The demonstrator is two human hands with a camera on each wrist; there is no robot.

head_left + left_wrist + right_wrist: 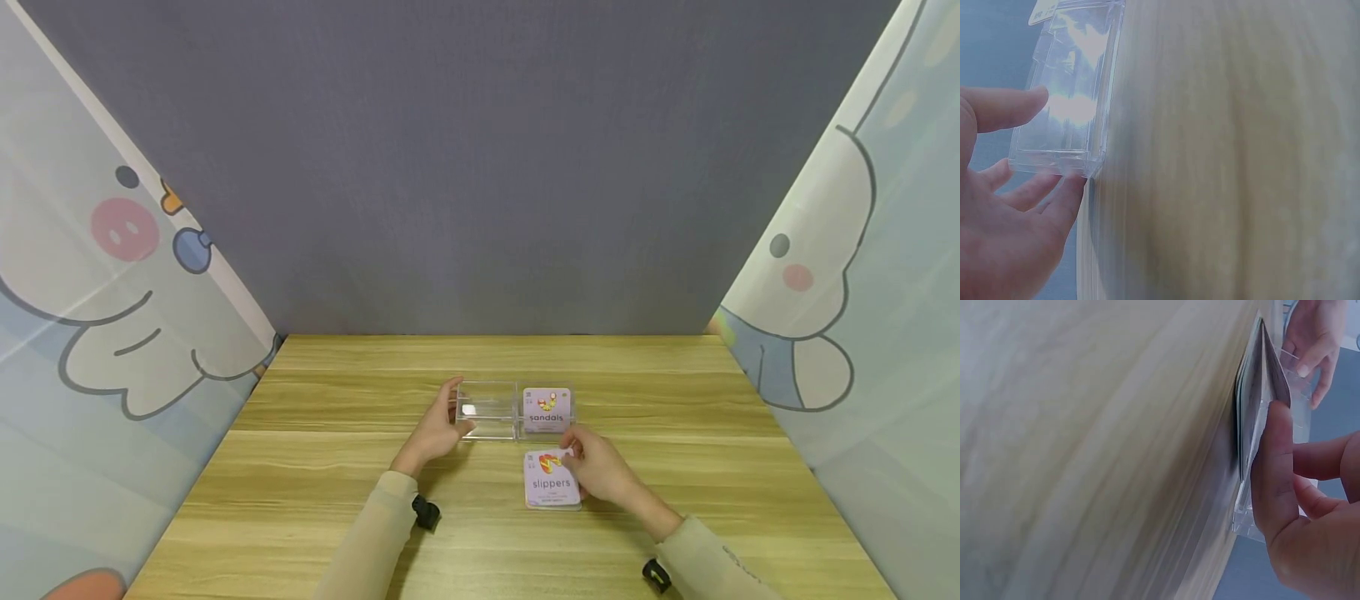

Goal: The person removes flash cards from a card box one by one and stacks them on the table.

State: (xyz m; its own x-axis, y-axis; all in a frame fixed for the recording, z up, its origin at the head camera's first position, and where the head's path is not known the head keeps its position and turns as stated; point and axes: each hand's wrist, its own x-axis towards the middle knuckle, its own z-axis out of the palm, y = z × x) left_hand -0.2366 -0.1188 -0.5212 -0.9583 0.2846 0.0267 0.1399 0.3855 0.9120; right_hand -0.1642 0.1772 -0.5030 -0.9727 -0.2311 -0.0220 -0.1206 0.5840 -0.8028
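A clear plastic box with two compartments stands on the table. My left hand is at its left end; in the left wrist view the fingertips touch the end wall and the straight thumb reaches over the side. In the right compartment lies a card marked "sandals". Just in front of the box is a small stack of cards, the top one a "slippers" card. My right hand pinches this card at its right side. In the right wrist view its edge tilts up from the stack below.
The wood-grain table stretches out around the box and cards. A grey panel rises behind it, and cartoon-printed curtains hang at both sides. Dark wrist devices sit at both sleeves.
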